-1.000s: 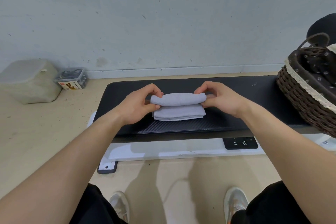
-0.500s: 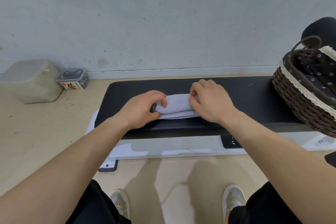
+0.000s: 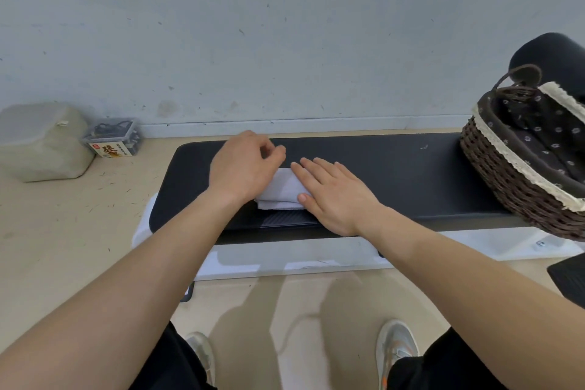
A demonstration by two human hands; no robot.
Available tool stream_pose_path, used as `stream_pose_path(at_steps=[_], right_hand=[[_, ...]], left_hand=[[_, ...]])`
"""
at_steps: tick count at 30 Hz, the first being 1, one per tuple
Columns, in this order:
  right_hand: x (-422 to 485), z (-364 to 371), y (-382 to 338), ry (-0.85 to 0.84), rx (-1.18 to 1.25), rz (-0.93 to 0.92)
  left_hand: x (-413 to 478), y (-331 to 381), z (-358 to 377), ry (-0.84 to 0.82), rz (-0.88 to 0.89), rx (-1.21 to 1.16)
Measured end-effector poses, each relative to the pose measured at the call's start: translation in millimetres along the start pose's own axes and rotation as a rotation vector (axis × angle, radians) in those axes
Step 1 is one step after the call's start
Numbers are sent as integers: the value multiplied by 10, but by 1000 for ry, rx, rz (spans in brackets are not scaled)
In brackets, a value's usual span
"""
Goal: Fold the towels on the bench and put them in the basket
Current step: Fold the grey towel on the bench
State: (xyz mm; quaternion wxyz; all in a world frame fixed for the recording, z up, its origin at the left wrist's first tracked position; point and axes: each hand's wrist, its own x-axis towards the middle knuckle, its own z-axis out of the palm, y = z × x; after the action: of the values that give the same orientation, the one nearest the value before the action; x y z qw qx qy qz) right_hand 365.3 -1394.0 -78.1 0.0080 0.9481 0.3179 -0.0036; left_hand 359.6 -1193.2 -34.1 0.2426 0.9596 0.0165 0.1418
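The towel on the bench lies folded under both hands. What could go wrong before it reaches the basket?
1. The right hand presses the towel flat; once lifted, its folds may spring open.
2. The basket stands at the right end of the bench and seems to overhang its front edge; a push while loading might tip it.
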Motion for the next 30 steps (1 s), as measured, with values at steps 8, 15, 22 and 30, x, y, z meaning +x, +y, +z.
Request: stream_pose_path(at_steps=[8, 15, 22, 30], right_hand=[[-33, -67, 42, 8, 307, 68], [197, -323, 55, 229, 473, 374], [393, -5, -77, 74, 279, 485], [398, 116, -67, 89, 170, 449]], left_hand=[[117, 85, 574, -221, -56, 240], [-3, 39, 675, -175, 23, 362], [-51, 43, 681, -178, 14, 399], [-26, 69, 709, -189, -26, 356]])
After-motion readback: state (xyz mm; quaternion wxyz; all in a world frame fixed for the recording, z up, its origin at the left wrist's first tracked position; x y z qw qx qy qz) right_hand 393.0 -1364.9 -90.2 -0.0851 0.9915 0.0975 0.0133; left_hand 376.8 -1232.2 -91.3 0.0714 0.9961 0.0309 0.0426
